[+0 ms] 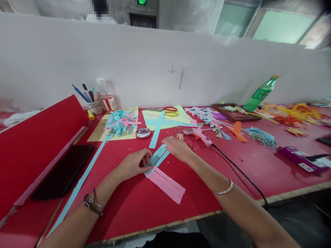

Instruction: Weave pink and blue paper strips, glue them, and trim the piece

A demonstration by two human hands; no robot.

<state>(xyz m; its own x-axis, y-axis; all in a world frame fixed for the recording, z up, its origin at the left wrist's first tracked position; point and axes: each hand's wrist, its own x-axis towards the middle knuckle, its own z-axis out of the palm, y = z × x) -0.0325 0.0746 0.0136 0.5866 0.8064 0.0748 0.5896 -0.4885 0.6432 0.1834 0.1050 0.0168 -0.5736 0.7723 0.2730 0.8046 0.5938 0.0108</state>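
Note:
Light blue paper strips lie slanted on the red table between my two hands. My left hand is closed, thumb and fingers pinching their near end. At their far end, the bent fingers of my right hand hold the paper against the table. Pink paper strips run from the near end of the blue ones toward the lower right, overlapping them there. Just beyond my right hand lies a pink hot glue gun. Another blue strip stretches away past my fingers, and a small round tin sits left of it.
Scissors rest on paper sheets by the wall. Curled paper fringe is piled at the left, near a black phone and a red folder. At right stand a green bottle and a purple power strip.

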